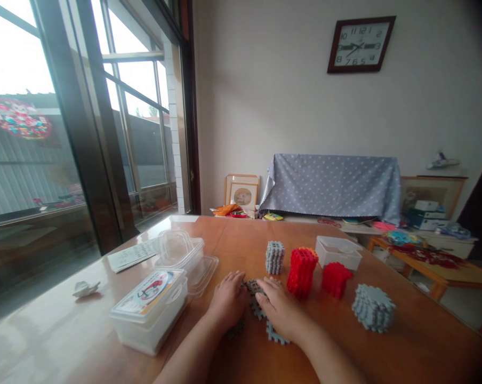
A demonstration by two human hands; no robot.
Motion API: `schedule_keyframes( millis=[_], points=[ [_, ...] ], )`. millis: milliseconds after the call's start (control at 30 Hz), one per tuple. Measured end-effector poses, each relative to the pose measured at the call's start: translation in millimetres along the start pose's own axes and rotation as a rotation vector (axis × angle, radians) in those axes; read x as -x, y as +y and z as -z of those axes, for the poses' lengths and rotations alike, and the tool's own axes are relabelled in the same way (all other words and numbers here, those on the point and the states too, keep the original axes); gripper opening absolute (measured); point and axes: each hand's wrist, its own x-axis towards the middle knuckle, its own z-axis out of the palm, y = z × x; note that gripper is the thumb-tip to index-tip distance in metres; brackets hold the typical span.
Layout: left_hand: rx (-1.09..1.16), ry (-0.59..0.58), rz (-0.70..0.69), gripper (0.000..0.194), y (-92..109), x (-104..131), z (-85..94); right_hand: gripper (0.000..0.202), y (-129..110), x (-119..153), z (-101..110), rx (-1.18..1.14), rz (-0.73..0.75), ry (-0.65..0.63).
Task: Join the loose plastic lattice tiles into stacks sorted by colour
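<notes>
Between my two hands, grey notched puzzle pieces lie on the wooden table. My left hand rests at their left side, fingers curved and close together; what its fingertips hold, if anything, is hidden. My right hand lies over the right side of the pieces with its thumb and fingers spread. Another grey piece shows under my right palm. Beyond the right hand stand a grey stack, a tall red stack and a shorter red stack. A wider grey stack is farther right.
A lidded plastic box with a printed label sits at the left, with an open clear container behind it. Papers and a crumpled tissue lie farther left. Another clear box is behind the red stacks.
</notes>
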Motion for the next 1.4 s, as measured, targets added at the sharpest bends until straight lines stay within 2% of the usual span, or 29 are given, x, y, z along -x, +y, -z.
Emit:
schedule_keyframes(
  millis=[67, 167, 300, 433, 600, 700, 833, 1000, 1233, 1400],
  points=[
    [-0.006, -0.037, 0.012, 0.031, 5, 2, 0.3, 0.051, 3, 0, -3, 0.036, -0.025, -0.022],
    [-0.071, -0.068, 0.011, 0.020, 13, 3, 3.6, 0.042, -1, -1, -1, -0.036, 0.038, -0.013],
    [-0.157, -0.034, 0.038, 0.017, 18, 3, 8.5, 0.035, -5, -4, 4, -0.193, 0.028, 0.095],
    [-0.010, 0.017, 0.094, 0.018, 16, 1, 7.9, 0.038, -2, -5, 7, -0.208, -0.021, 0.175],
    [0.208, 0.075, 0.165, 0.018, 11, -2, 3.5, 0.041, -12, 3, 9, -0.117, 0.076, 0.017],
    [0.220, 0.118, 0.157, 0.024, 14, -5, 2.9, 0.023, -24, 7, 13, -0.110, 0.133, -0.018],
    [0.124, 0.088, 0.122, 0.042, 29, -18, 4.8, 0.027, -37, 6, 23, -0.178, 0.119, 0.230],
    [0.050, -0.075, 0.182, 0.082, 47, -53, -0.5, 0.033, -47, 14, 40, -0.469, 0.041, 0.523],
    [-0.178, -0.299, 0.113, 0.125, 29, -91, -31.3, 0.035, -45, 18, 58, -0.695, -0.141, 0.876],
    [-0.339, -0.406, 0.099, 0.138, 21, -107, -52.4, 0.034, -37, 13, 61, -0.812, -0.197, 0.964]
  ],
)
